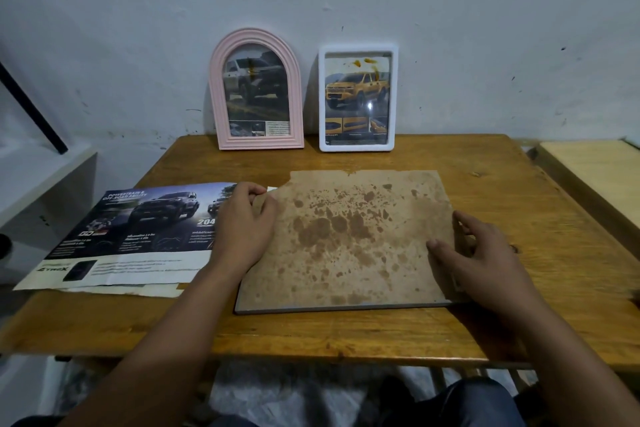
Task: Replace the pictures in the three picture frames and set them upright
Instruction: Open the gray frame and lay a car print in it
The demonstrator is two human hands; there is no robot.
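Item one: a large frame backing board [346, 243], brown and heavily stained, which lay flat on the wooden desk [519, 204] with its torn upper edge away from us. We held it between both hands. Our left hand [242, 229] rested at the board's upper left corner, the fingers [254, 189] curled and pinching that corner. Our right hand [481, 253] lay on the board's right edge, the fingers [465, 222] bent and spread, thumb on the face of the board; we could not tell whether they gripped the edge or merely rested on it.

Item two: a car brochure [138, 229], spread open on the desk just left of our left fingers and partly under that wrist, showing dark pickup trucks and printed text.

Item three: a pink arched frame [256, 90], which stood upright against the wall beyond our left fingers, holding a picture of a grey pickup.

Item four: a white rectangular frame [358, 97], upright beside the pink one, beyond the board and between our two sets of fingers, holding a picture of a yellow pickup with brown marks near its top.

Item five: a pale wooden surface [595, 170], well to the right of our right fingers.
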